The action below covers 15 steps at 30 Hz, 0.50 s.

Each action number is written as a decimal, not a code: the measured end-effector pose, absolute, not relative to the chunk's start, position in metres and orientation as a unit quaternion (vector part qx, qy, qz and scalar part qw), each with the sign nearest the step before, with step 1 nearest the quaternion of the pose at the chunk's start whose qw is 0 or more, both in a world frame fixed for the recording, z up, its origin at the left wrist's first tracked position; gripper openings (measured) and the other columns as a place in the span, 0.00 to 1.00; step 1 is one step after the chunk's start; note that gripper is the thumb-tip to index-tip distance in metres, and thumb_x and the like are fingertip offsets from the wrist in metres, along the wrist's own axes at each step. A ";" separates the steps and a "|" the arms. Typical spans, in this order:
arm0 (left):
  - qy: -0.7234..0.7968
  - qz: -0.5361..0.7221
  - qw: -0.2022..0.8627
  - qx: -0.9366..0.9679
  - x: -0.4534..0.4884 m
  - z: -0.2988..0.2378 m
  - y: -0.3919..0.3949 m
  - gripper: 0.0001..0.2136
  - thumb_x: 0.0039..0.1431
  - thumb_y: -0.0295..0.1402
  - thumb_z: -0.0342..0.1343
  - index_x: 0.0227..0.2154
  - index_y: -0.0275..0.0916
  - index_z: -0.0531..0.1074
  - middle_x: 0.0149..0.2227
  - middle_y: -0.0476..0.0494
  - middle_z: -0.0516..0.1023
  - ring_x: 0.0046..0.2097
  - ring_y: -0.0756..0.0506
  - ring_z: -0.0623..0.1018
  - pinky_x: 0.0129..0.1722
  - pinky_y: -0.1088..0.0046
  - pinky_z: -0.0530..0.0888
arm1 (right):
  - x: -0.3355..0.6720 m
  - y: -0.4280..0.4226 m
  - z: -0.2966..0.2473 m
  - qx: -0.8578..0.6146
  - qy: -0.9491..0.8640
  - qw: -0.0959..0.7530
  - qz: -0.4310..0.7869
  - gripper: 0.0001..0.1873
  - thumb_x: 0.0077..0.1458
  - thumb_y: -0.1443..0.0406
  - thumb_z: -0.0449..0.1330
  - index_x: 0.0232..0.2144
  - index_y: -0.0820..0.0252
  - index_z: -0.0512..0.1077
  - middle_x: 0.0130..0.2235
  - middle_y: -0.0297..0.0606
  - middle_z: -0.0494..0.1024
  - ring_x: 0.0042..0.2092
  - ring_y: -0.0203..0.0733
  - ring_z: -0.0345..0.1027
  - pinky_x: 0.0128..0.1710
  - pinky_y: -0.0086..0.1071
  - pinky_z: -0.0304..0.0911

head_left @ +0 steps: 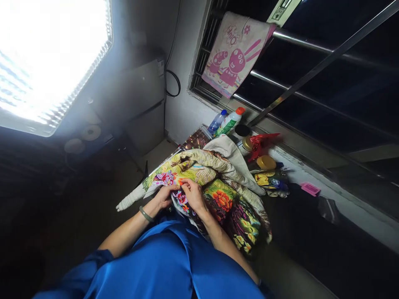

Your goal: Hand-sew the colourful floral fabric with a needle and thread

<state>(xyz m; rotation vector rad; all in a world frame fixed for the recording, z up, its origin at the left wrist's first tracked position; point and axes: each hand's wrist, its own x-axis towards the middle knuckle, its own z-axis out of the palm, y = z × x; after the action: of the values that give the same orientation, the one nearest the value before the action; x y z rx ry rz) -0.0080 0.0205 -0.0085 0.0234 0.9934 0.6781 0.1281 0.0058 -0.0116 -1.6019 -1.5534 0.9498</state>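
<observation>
A large embroidered cloth with bright flowers lies bunched across my lap and the surface in front of me. Its left end is gathered into a pale roll. My left hand grips the edge of this cloth, thumb on top, below a pink and purple flower patch. Close beside it, my right hand is pinched at the cloth, thumb and forefinger together near the left thumb. Whatever sits between those fingertips is too small to make out. A bangle circles my left wrist.
Behind the cloth stand a blue-capped bottle, a white-green bottle with an orange cap and gold-lidded jars. A red plastic bag lies by them. A printed towel hangs on the window bars. A bright lamp hangs upper left.
</observation>
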 end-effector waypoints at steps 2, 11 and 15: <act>0.463 0.334 0.821 0.024 -0.009 -0.013 0.018 0.12 0.43 0.20 0.68 0.33 0.37 0.78 0.30 0.42 0.84 0.43 0.37 0.83 0.48 0.62 0.77 | 0.127 0.010 -0.006 -0.609 -0.640 0.322 0.339 0.11 0.55 0.69 0.56 0.34 0.57 0.79 0.35 0.40 0.80 0.37 0.43 0.72 0.40 0.35 0.67; 0.464 0.371 0.803 0.048 -0.007 -0.009 0.017 0.14 0.35 0.17 0.69 0.27 0.38 0.78 0.30 0.43 0.84 0.44 0.36 0.83 0.50 0.61 0.77 | 0.128 0.031 0.011 -0.632 -0.604 0.308 0.375 0.06 0.58 0.66 0.54 0.29 0.56 0.69 0.25 0.32 0.72 0.29 0.40 0.68 0.34 0.32 0.64; 0.457 0.384 0.801 0.047 -0.006 -0.008 0.016 0.17 0.33 0.16 0.70 0.29 0.37 0.78 0.34 0.40 0.85 0.48 0.35 0.82 0.51 0.60 0.77 | 0.132 0.035 0.010 -0.631 -0.526 0.368 0.435 0.05 0.57 0.62 0.54 0.30 0.55 0.68 0.22 0.29 0.71 0.24 0.38 0.67 0.27 0.30 0.64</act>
<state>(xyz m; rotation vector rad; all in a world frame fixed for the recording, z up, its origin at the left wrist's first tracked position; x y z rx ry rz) -0.0059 0.0160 -0.0077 0.1005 0.9801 0.8228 0.1324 0.0348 0.0097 -1.6218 -1.3506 1.1181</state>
